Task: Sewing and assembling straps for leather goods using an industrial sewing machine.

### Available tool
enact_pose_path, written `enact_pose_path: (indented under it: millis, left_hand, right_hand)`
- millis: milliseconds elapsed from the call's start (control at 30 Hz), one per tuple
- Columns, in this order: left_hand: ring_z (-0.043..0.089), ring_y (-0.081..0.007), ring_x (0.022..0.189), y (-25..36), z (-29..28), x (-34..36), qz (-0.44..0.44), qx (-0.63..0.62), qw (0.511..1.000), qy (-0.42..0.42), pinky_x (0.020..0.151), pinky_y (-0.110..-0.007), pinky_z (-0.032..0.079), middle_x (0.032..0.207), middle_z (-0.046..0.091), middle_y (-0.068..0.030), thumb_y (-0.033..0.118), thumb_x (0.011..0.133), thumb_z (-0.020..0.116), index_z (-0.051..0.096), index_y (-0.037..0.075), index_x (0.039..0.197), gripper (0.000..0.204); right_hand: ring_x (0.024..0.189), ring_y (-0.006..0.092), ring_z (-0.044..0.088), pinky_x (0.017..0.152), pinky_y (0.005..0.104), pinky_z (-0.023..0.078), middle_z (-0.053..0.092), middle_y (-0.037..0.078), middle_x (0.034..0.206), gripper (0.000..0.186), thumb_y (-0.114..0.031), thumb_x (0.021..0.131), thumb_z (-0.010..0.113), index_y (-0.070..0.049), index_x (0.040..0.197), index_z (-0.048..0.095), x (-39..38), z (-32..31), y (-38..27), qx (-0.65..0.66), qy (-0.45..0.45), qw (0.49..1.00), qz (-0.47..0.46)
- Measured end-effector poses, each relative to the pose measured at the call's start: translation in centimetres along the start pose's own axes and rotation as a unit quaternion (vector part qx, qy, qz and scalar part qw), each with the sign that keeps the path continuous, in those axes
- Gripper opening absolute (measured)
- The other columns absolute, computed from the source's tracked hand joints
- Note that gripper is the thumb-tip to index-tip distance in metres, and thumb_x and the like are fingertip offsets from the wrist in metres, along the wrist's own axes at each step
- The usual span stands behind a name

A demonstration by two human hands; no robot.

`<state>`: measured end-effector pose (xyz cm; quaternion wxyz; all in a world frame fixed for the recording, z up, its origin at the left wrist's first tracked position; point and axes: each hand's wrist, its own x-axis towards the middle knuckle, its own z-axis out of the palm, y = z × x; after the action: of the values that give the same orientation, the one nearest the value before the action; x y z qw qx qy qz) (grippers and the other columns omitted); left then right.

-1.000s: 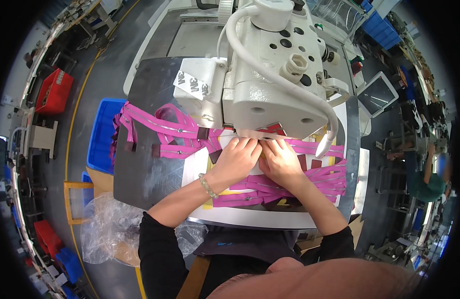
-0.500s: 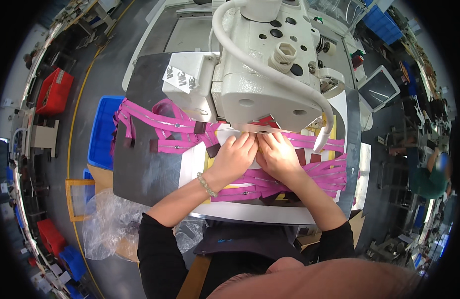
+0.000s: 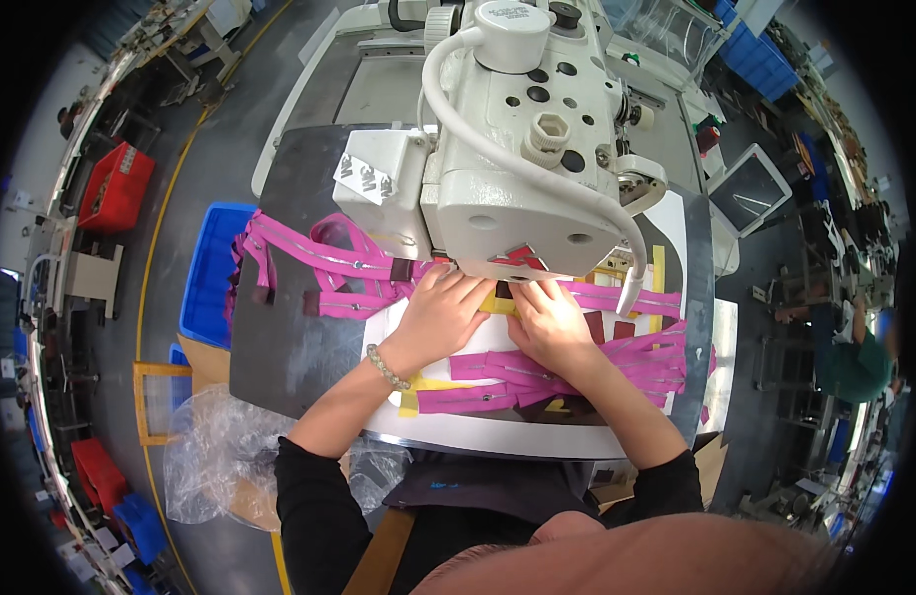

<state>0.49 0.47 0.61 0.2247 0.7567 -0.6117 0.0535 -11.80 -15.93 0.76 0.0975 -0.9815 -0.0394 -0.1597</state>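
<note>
Because the sewing-machine head [image 3: 522, 223] overhangs the fingers, I can't tell whether the left hand [image 3: 440, 319] or right hand [image 3: 551, 325] pinches anything. A magenta zipper tape [image 3: 599, 297] lies beside the latter. I'd judge this alignment; the next move needs steady, flat guiding.

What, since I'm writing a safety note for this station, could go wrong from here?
The left hand and right hand reach to the front of the white machine head, so a pinch seems possible.
The loose zipper strips by the right forearm might get dragged askew.
Other pink strips trail over the left edge of the dark table beside the blue bin and could slip off.
</note>
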Motion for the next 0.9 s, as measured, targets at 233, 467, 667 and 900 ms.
enact_pose_path:
  millis: [233,467,667,900]
  left_hand:
    - [0.052,-0.0158,0.103,1.5,1.4,-0.6,-0.039,0.099,0.994,-0.012,0.092,-0.042,0.033,0.114,0.058,-0.0009,0.022,0.084,0.061,0.059,0.013,0.12,0.037]
    - [0.052,-0.0232,0.107,1.8,1.2,-0.2,-0.019,0.134,0.991,0.007,0.09,-0.045,0.037,0.109,0.056,-0.0052,0.016,0.083,0.052,0.057,0.008,0.123,0.041]
    - [0.052,-0.0233,0.109,1.5,1.5,-0.6,-0.023,0.116,0.993,-0.016,0.092,-0.045,0.037,0.112,0.056,-0.0048,0.017,0.085,0.052,0.057,0.009,0.124,0.04]
    - [0.055,-0.0197,0.096,1.4,1.9,-0.5,-0.02,0.151,0.988,0.0,0.092,-0.044,0.034,0.107,0.06,0.0004,0.024,0.085,0.06,0.06,0.017,0.121,0.037]
  right_hand:
    - [0.105,0.029,0.053,0.086,0.0376,0.049,0.054,0.012,0.106,0.044,-0.013,0.07,0.068,0.005,0.109,0.059,-0.1,0.1,0.0,0.008,-0.019,1.0,0.009]
    - [0.1,0.0276,0.054,0.084,0.0356,0.051,0.055,0.011,0.104,0.043,-0.011,0.069,0.069,0.004,0.108,0.059,-0.4,-0.5,0.5,0.017,-0.027,0.999,-0.004]
    - [0.095,0.0277,0.057,0.081,0.035,0.053,0.057,0.011,0.106,0.041,-0.004,0.068,0.071,0.001,0.107,0.06,-1.2,-1.4,2.4,0.1,-0.025,0.993,-0.061]
    - [0.097,0.0268,0.06,0.083,0.0344,0.053,0.06,0.011,0.108,0.035,-0.004,0.07,0.071,0.0,0.103,0.062,-1.2,-1.4,2.5,0.076,0.027,0.993,-0.089]
